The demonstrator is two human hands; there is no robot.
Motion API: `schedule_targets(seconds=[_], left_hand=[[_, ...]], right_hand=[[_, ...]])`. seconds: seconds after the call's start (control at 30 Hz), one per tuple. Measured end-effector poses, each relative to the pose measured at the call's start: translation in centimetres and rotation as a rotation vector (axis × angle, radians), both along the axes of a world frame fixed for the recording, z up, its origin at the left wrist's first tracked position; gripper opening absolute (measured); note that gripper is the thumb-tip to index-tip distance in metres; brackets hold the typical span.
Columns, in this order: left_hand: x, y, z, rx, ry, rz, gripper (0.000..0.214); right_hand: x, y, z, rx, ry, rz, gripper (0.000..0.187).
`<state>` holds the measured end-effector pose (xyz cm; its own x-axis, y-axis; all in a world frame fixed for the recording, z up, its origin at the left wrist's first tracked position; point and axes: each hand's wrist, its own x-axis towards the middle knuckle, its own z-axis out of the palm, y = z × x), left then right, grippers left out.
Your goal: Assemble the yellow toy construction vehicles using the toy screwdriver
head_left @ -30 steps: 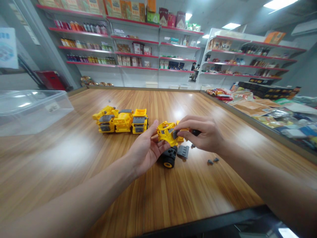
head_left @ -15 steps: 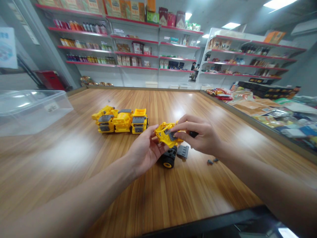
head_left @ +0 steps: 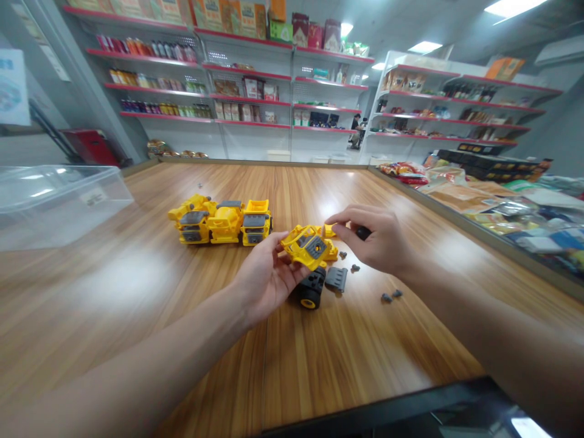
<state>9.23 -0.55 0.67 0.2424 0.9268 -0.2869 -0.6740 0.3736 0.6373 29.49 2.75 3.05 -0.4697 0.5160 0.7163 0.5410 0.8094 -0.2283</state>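
My left hand (head_left: 269, 280) holds a yellow toy truck cab (head_left: 303, 244) with a grey grille-like panel facing up. Just right of the cab, my right hand (head_left: 376, 237) is curled around a black rounded handle (head_left: 362, 232); the rest of that object is hidden by the fingers. Below the cab lies a black wheeled chassis (head_left: 311, 287) with a yellow-hubbed wheel. A grey ribbed plate (head_left: 336, 278) is beside it. Small grey screw-like pieces (head_left: 387, 297) are scattered to the right. Another yellow part (head_left: 329, 231) shows partly behind the cab.
Yellow toy construction trucks (head_left: 227, 222) stand in a row left of my hands. A clear plastic bin (head_left: 104, 204) sits at the table's left edge. Packaged goods (head_left: 493, 207) lie beyond the right edge. A dark screen-like object (head_left: 410, 413) is at the near edge.
My right hand has lifted off the cab, baring its grey panel. Small grey pieces beneath that hand now show. My left hand keeps the cab, turned slightly.
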Motion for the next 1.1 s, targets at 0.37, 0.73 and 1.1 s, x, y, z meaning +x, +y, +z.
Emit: schedule_targets(seconds=[0.37,0.73,1.1], left_hand=[[0.0,-0.3,0.1,-0.015,0.032,-0.042,0.024],[0.3,-0.7,0.1,-0.032,-0.037,-0.032,0.021],[0.2,-0.3,0.0,0.044,-0.056,0.169,0.019]], right_hand=[[2.9,3.1,-1.4,-0.549,-0.597,-0.395,0.013],[2.2,3.1,-1.7,-0.481,-0.439,-0.448,0.016],[-1.1,-1.1,-0.8,-0.188,0.033,0.007,0.014]])
